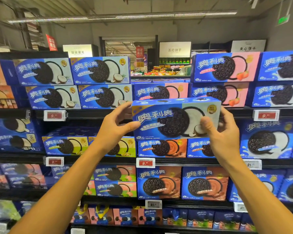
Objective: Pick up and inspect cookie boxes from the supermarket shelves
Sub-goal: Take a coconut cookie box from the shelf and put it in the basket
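Coconut cookie box (174,119) lifted clear of the shelves (159,162), left hand (115,125) and right hand (222,132) pinching its ends; inspection under way, other boxes remain.

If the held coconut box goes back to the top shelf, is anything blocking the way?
Nothing visible. Both hands, left and right, grip the box in open air before the shelves. Left of the pink boxes the coconut stacks stand full; a gap is above the pink boxes.
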A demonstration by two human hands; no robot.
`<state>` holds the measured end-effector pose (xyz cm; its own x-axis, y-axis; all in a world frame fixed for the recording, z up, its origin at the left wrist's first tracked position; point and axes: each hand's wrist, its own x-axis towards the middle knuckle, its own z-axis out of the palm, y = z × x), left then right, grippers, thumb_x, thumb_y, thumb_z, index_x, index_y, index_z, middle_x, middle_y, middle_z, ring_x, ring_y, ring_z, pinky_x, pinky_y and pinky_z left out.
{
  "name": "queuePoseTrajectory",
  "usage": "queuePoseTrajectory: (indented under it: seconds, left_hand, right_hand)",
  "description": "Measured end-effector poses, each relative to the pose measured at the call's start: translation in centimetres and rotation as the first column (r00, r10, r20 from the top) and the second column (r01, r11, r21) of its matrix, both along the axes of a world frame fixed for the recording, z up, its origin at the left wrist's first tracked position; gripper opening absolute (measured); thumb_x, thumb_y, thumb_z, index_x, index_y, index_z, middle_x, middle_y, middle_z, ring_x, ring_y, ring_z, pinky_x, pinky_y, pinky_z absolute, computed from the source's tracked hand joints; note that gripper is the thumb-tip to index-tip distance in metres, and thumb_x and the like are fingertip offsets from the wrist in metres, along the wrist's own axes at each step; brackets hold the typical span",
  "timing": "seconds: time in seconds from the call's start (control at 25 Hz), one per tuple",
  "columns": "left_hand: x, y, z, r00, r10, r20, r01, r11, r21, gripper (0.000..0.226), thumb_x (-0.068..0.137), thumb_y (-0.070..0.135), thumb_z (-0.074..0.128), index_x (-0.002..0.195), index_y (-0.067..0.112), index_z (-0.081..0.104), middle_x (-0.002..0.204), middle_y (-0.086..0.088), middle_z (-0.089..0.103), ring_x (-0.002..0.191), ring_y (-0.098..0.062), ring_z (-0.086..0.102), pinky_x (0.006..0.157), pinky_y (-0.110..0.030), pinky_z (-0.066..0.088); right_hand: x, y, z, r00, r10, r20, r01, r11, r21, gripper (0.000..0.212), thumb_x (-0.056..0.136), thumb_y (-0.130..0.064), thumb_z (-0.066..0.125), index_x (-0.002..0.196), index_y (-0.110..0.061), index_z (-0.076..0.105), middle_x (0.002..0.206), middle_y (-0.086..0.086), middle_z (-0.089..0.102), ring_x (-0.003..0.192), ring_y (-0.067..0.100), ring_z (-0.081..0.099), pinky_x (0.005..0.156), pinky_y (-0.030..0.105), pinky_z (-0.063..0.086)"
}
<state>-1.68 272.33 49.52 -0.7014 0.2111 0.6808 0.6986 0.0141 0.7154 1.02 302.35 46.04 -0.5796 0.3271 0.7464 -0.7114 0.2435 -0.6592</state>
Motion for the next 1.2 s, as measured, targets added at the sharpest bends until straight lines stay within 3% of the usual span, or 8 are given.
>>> queuePoseTrajectory:
  seconds: [0.12,0.4,0.56,0.68,0.88,0.96,1.08,1.2]
  left_hand:
    - [-0.3,0.5,-0.1,0.986,-0.093,0.139,0.079,0.992,0.099,0.041,0.080,0.023,0.075,0.118,0.029,0.062,0.106,0.011,0.074,0.099,-0.011,0.070,0.072,-0.028,0.059]
    - [-1.2,0.2,-0.3,0.956,-0.111,0.272,0.050,0.974,0.220,0.048,0.076,0.033,0.069,0.123,0.023,0.062,0.109,0.007,0.075,0.100,-0.016,0.071,0.076,-0.039,0.062]
    - [-1.7,-0.1,-0.6,0.935,-0.208,0.287,0.133,0.956,0.260,0.036,0.086,0.027,0.068,0.122,0.021,0.065,0.122,-0.003,0.070,0.107,-0.020,0.068,0.073,-0.033,0.061]
    - [-1.5,0.2,-0.6,0.910,-0.276,0.309,0.183,0.937,0.298,0.038,0.091,0.026,0.060,0.127,0.015,0.059,0.120,-0.009,0.069,0.096,-0.013,0.071,0.064,-0.021,0.057]
    - [0.2,2.3,1.3,0.955,0.269,0.128,-0.264,0.963,-0.054,0.037,0.098,0.023,0.059,0.134,0.024,0.051,0.132,0.008,0.056,0.112,0.003,0.055,0.087,-0.010,0.042]
    - [1.6,3.4,1.8,0.983,0.143,0.111,-0.137,0.989,-0.059,0.038,0.093,0.036,0.063,0.130,0.033,0.055,0.126,0.018,0.057,0.112,0.016,0.053,0.089,-0.006,0.043]
    - [4.2,5.4,2.4,0.936,-0.156,0.316,0.185,0.981,-0.065,0.033,0.081,0.066,0.054,0.112,0.059,0.062,0.118,0.036,0.062,0.108,0.022,0.052,0.099,-0.030,0.044]
    - [5.1,6.6,2.3,0.924,-0.226,0.309,0.246,0.969,-0.025,0.035,0.087,0.063,0.049,0.117,0.049,0.059,0.110,0.032,0.067,0.100,0.012,0.063,0.088,-0.028,0.048]
  right_hand:
    - [0.0,-0.1,0.1,0.998,0.062,0.030,-0.060,0.996,-0.062,0.039,0.086,-0.049,0.070,0.121,-0.033,0.064,0.125,0.006,0.066,0.095,0.004,0.071,0.073,0.016,0.054]
    - [0.7,-0.1,0.7,0.967,0.239,0.090,-0.223,0.962,-0.156,0.030,0.105,-0.006,0.047,0.118,-0.022,0.068,0.100,-0.019,0.076,0.089,-0.004,0.070,0.071,0.012,0.054]
    - [1.1,-0.4,1.4,0.829,0.550,0.102,-0.486,0.798,-0.356,0.041,0.105,-0.027,0.043,0.145,-0.019,0.049,0.131,0.003,0.066,0.111,0.021,0.066,0.085,0.039,0.059]
    - [1.5,-1.0,1.7,0.699,0.697,0.161,-0.597,0.692,-0.407,0.054,0.096,-0.051,0.042,0.138,-0.023,0.060,0.140,0.010,0.061,0.123,0.032,0.060,0.100,0.052,0.052]
    - [2.0,-2.8,2.9,0.792,0.580,0.190,-0.484,0.786,-0.384,0.052,0.090,-0.055,0.049,0.125,-0.022,0.068,0.125,0.009,0.071,0.116,0.028,0.067,0.088,0.044,0.059]
    - [2.2,-4.1,3.1,0.857,0.476,0.199,-0.414,0.864,-0.287,0.047,0.086,-0.054,0.054,0.117,-0.023,0.070,0.115,0.006,0.075,0.108,0.022,0.070,0.088,0.041,0.060]
    - [2.7,-6.2,3.4,0.893,0.412,0.183,-0.388,0.909,-0.152,0.045,0.084,-0.050,0.057,0.116,-0.022,0.069,0.109,0.001,0.077,0.099,0.013,0.072,0.081,0.029,0.059]
    - [3.4,-7.7,3.8,0.868,0.461,0.184,-0.462,0.886,-0.041,0.052,0.089,-0.045,0.051,0.135,-0.022,0.059,0.128,-0.005,0.069,0.114,0.009,0.067,0.090,0.024,0.055]
